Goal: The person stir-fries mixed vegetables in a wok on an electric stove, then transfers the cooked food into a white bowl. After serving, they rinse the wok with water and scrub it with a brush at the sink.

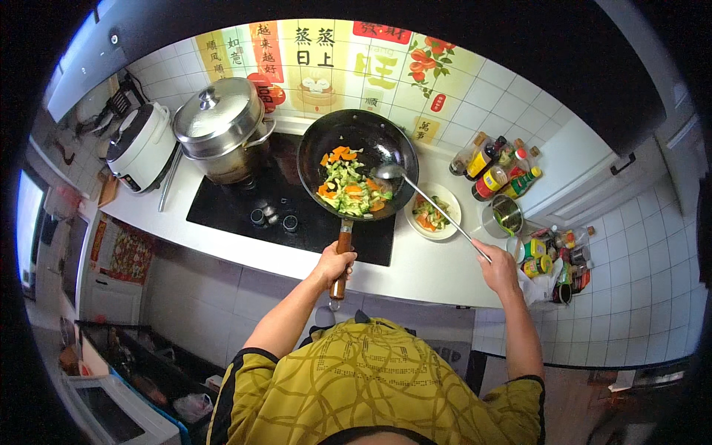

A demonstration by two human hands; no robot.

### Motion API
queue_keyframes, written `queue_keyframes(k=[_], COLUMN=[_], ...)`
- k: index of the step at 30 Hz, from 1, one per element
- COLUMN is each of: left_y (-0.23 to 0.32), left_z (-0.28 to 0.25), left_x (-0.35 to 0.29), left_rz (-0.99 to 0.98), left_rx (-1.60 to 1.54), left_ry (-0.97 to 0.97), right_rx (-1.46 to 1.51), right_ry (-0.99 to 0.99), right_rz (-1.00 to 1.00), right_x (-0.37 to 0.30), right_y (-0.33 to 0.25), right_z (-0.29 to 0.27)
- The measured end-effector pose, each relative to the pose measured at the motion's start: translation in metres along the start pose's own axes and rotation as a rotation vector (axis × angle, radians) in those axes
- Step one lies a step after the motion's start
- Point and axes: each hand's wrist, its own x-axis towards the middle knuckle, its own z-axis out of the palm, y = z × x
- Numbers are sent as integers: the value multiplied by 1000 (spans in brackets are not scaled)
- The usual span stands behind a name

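**Little spare room on the right**

In the upper centre of the frame, a round black metal wok [315, 141] holds chopped green and orange vegetables [347, 185]. The left grip [337, 265] is closed around its brown wooden handle [345, 241]; the right grip [498, 267] is wrapped round a long silver metal ladle [389, 171], its bowl inside the wok.

A hard rightward push could send pieces over the rim; a dipped ladle shaft might catch the round white plate [436, 235] of food beneath it. If the left grip slackened, the wok could swivel.

The handle crosses the front edge of the white counter [460, 278]. Upper right, capped bottles [491, 182] crowd in; leftward, bare black glass hob [222, 208] leaves room.
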Motion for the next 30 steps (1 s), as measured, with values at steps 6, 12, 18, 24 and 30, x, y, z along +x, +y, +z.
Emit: queue_keyframes(k=[6, 12, 18, 24, 30], left_y=[-3, 3, -3, -3, -1], left_z=[-1, 3, 0, 1, 3], left_x=[2, -5, 1, 2, -1], left_rz=[15, 11, 21, 19, 26], left_rx=[-1, 7, 14, -25, 14], left_ry=[-7, -2, 4, -9, 10], right_rx=[74, 130, 384, 956, 1175], right_ry=[-137, -270, -542, -705, -741], right_rz=[189, 92, 315, 598, 669], right_x=[29, 14, 8, 13, 16], right_y=[-33, -44, -74, -91, -92], right_z=[14, 22, 27, 44, 48])
